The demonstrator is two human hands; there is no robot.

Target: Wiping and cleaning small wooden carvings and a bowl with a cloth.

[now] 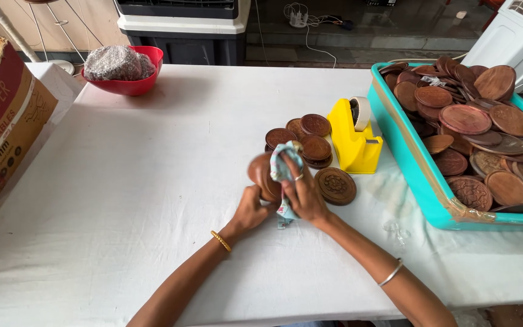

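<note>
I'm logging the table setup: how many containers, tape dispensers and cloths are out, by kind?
Red plastic bowl: 1
Teal plastic tub of carved discs: 1
Brown cardboard box: 1
Yellow tape dispenser: 1
Patterned light-blue cloth, in the right hand: 1
Total: 5

hands [276, 197]: 2 | tape dispenser [353, 139]: 1 | red bowl [129, 85]: 1 | teal tray [422, 181]: 1 | cardboard box [1, 121]: 1

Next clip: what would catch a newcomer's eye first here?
Likely the two hands at table centre: the left hand holds a round brown wooden disc while the right hand presses a light patterned cloth against it. Just behind lie a small pile of discs and a yellow tape dispenser; at right, a turquoise crate is heaped with more discs.
</note>
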